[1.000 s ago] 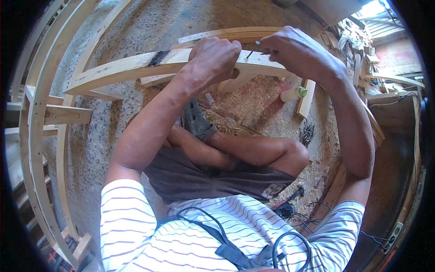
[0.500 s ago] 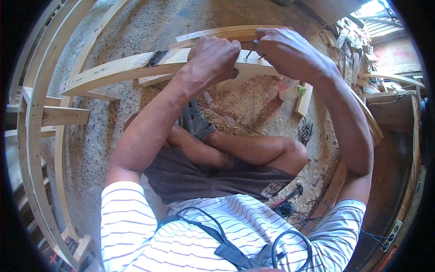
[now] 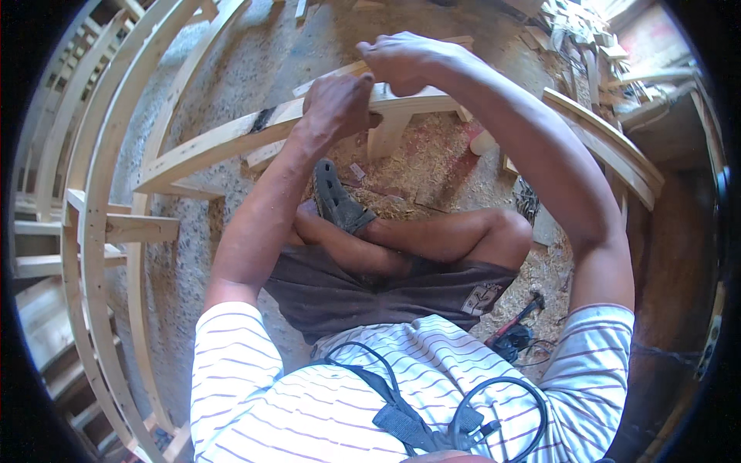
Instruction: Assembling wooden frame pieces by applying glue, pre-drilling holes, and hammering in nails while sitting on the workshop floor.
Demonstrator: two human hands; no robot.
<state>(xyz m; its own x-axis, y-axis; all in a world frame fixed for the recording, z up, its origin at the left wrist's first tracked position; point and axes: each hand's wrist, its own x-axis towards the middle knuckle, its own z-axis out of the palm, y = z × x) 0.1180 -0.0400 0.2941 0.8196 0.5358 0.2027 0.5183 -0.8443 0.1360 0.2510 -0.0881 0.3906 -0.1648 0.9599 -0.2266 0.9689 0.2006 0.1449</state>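
Observation:
A pale curved wooden beam with a dark patch runs across in front of my crossed legs. My left hand is closed over the beam, with a fingertip showing at its lower edge. My right hand is closed in a fist just beyond and to the right of the left one, above the beam. Whatever the right fingers hold is hidden behind the hand. Under the beam, a wooden block stands near the left hand.
A curved slatted wooden frame rises at the left. A pale bottle stands past the beam, partly behind my right forearm. Nails lie by my knee. A corded power tool rests at my right. Wood scraps pile up at the far right.
My right hand has moved left, close to my left hand. Two nails that stuck up from the beam between the hands no longer show. The whole view has shifted slightly.

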